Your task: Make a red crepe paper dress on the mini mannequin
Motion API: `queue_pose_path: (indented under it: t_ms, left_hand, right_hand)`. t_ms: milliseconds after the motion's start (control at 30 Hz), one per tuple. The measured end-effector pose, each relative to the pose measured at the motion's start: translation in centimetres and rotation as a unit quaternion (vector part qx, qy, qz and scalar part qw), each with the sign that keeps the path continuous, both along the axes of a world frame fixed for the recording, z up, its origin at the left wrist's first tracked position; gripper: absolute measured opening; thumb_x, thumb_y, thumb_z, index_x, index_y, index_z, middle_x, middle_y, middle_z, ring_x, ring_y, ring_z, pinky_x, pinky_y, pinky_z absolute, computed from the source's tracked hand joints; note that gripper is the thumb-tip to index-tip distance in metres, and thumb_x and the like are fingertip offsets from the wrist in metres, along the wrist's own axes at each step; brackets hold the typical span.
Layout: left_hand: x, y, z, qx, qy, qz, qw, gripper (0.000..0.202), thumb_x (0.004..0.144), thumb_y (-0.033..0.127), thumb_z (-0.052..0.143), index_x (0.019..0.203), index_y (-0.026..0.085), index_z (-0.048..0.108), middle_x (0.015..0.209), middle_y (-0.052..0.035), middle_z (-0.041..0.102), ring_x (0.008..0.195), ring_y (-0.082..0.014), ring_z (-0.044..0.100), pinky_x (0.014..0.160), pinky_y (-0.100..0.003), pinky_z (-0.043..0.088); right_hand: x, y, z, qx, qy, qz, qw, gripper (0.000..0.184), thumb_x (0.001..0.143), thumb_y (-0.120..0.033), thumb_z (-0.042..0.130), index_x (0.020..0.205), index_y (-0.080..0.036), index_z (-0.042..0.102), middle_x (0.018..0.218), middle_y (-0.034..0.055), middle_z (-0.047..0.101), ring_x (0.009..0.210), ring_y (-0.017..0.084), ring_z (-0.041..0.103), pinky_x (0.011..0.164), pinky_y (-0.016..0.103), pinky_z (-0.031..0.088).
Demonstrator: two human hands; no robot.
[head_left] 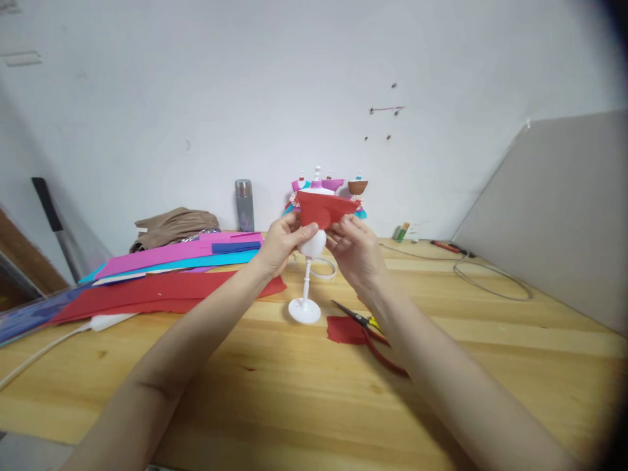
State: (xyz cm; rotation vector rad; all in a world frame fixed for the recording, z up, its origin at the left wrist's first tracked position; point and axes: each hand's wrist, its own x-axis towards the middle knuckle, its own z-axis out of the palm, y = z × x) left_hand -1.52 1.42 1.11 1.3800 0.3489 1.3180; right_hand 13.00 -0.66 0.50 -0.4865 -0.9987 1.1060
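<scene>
One red piece (321, 208) lies across the upright white mannequin (313, 244) on the worktop (275, 405), the left hand (284, 242) nearly closed on its left end, the right hand (360, 252) pinching its right with bent fingers, scissors (364, 320) at five o'clock, red sheets (161, 292) at eight, flask (244, 209) at ten.
</scene>
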Motion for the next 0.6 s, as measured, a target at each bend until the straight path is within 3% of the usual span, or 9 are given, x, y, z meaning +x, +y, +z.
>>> queue_pose_path:
  t_ms: [200,600]
  left_hand:
    - [0.0,0.4,-0.3,0.077,0.044,0.062,0.994,0.044,0.064,0.045,0.087,0.088,0.014,0.068,0.084,-0.0033,0.070,0.073,-0.0137,0.061,0.067,-0.024,0.049]
    - [0.3,0.7,-1.1,0.130,0.138,0.182,0.965,0.032,0.072,0.041,0.081,0.081,0.015,0.063,0.076,-0.0022,0.065,0.074,-0.0156,0.060,0.066,-0.025,0.049]
  right_hand:
    - [-0.7,-0.2,-0.2,0.015,0.004,0.002,1.000,0.023,0.061,-0.033,0.082,0.077,-0.024,0.069,0.085,-0.0012,0.073,0.081,0.016,0.065,0.076,0.030,0.052]
    - [-1.2,0.4,-1.2,0.020,-0.014,-0.036,0.999,0.023,0.063,-0.034,0.084,0.080,-0.023,0.073,0.083,0.0010,0.073,0.078,0.018,0.066,0.075,0.034,0.052]
